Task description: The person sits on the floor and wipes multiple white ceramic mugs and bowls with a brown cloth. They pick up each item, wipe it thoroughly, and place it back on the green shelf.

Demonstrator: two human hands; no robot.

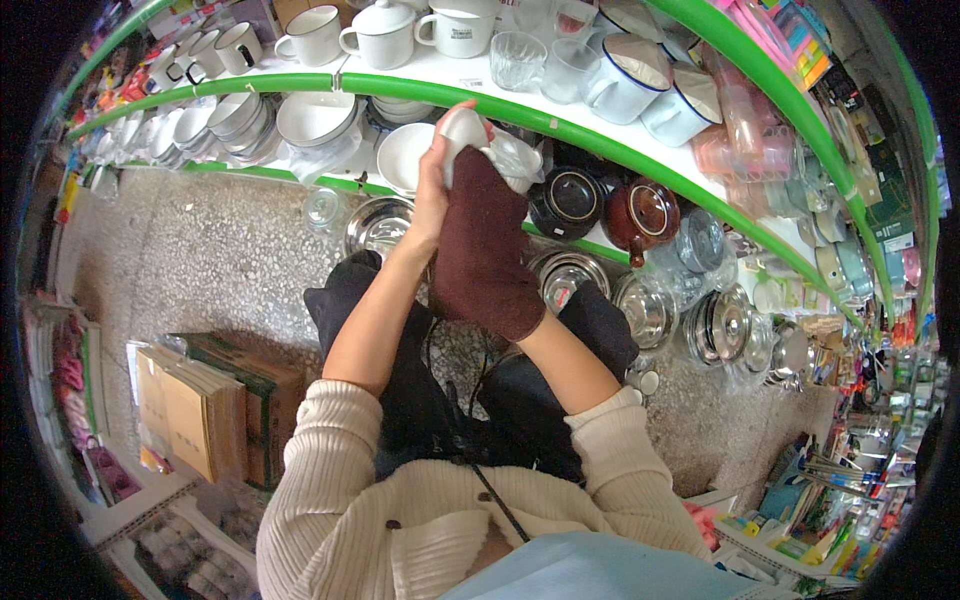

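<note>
In my left hand [430, 196] is a small white ceramic bowl [463, 129], raised in front of the shelf with my fingers around its far side. A dark maroon-brown cloth [484, 240] covers my right hand like a mitt, down to the wrist. Its tip is against the white bowl, and the fingers inside are hidden. Just behind my hands, a white bowl [401, 159] and a plastic-wrapped white piece [517, 161] sit on the lower shelf.
Enamel mugs [634, 75] and glass tumblers [517, 60] stand on the green-edged upper shelf [442, 76]. Stacked bowls [319, 120] and dark clay pots [568, 201] fill the lower one. Steel basins [645, 309] rest below. Cardboard cartons [191, 412] stand on the floor at left.
</note>
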